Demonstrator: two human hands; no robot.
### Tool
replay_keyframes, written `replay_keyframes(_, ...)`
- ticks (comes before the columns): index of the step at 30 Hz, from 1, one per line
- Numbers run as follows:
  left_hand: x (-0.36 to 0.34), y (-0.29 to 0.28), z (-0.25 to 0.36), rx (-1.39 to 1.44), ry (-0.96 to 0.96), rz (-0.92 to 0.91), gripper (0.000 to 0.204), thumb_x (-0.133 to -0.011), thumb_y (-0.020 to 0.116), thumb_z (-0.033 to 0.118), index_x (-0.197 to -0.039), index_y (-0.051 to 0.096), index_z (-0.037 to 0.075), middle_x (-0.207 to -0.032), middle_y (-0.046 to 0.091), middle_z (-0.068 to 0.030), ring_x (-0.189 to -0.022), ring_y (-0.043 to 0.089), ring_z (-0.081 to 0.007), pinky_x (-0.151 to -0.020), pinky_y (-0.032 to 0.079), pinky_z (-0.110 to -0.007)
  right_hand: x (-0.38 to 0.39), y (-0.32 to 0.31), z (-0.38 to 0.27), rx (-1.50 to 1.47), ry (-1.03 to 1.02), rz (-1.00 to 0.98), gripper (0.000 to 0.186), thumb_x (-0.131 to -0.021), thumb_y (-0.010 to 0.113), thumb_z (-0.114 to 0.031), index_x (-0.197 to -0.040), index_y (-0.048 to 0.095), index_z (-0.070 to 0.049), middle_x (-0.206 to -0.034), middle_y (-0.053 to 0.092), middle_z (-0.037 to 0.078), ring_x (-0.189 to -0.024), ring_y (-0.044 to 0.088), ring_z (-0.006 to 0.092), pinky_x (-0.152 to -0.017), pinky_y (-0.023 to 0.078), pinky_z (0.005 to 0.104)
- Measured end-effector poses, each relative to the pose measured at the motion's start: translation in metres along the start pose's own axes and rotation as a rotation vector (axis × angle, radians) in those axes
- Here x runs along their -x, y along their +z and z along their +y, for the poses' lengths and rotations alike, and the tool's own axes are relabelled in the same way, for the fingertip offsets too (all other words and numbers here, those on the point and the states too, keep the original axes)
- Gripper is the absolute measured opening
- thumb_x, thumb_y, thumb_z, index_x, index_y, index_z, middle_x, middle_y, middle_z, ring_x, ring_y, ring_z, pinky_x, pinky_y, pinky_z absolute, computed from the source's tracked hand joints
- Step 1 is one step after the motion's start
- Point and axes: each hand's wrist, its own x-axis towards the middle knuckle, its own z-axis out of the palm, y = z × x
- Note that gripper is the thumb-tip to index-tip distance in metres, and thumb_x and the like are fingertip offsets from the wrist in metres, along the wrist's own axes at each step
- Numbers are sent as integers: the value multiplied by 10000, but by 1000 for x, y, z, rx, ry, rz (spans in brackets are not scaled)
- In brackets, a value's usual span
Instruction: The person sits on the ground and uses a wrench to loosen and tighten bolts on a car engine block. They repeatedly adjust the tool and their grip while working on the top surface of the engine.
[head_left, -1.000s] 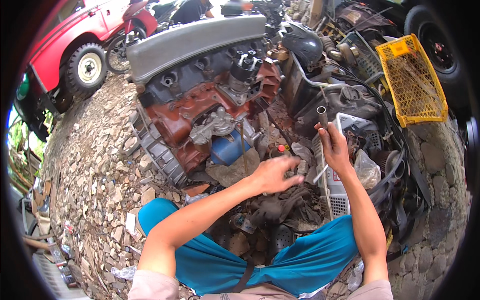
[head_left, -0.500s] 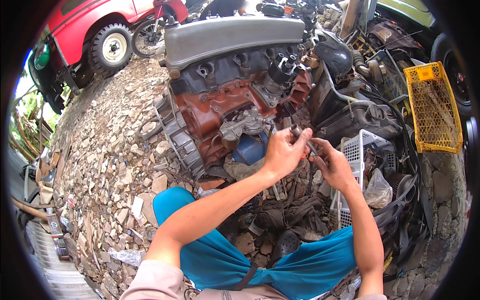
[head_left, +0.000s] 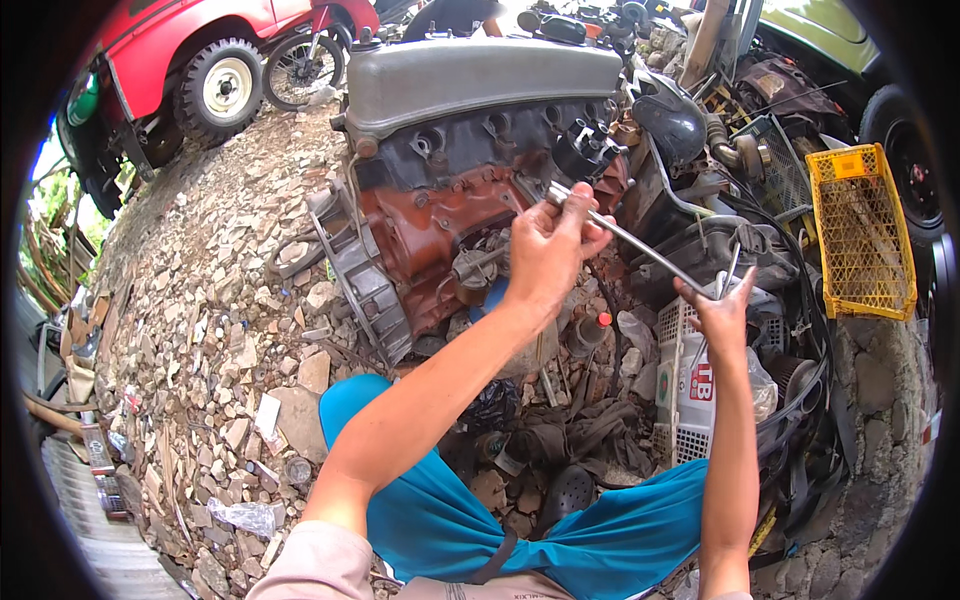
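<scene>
A person (head_left: 400,430) in teal trousers (head_left: 620,530) held a long metal T-handled wrench (head_left: 650,254) aslant near a rust-red engine (head_left: 430,215), the left hand (head_left: 545,255) closed around one end. The right hand (head_left: 725,318) spread its fingers at the crossbar (head_left: 737,255); whether it gripped, I could not tell. A white basket (head_left: 685,380) stood near that hand.
</scene>
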Motion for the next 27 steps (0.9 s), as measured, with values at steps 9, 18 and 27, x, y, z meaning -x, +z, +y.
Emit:
replay_keyframes(9, -64, -47, 62, -335, -213, -161, 538, -937, 684, 470, -1141, 623, -24, -1049, 690, -161, -979, 709, -258, -838, 614, -366, -70, -60, -100, -486, -46, -315, 231, -983, 645, -263, -1071, 662, -50, -744, 602, -31, -449, 340, 17, -400, 234, 185)
replay_keyframes(18, -91, -87, 75, -576, 256, 102, 374, -978, 670, 247, -1213, 636, -42, -1079, 709, -138, -929, 698, -184, -803, 592, -307, -135, -18, -244, 337, -769, -334, 322, -974, 646, -353, -960, 679, -33, -724, 653, -7, -605, 516, 56, -566, 375, 253)
replay_keyframes(27, -100, -89, 65, -715, 298, 52, 331, -967, 681, 182, -1220, 638, -26, -1054, 712, -113, -914, 690, -147, -774, 592, -277, -178, 38, -262, 489, -804, -474, 380, -949, 669, -402, -899, 669, -25, -682, 667, 42, -704, 614, 144, -728, 465, 340)
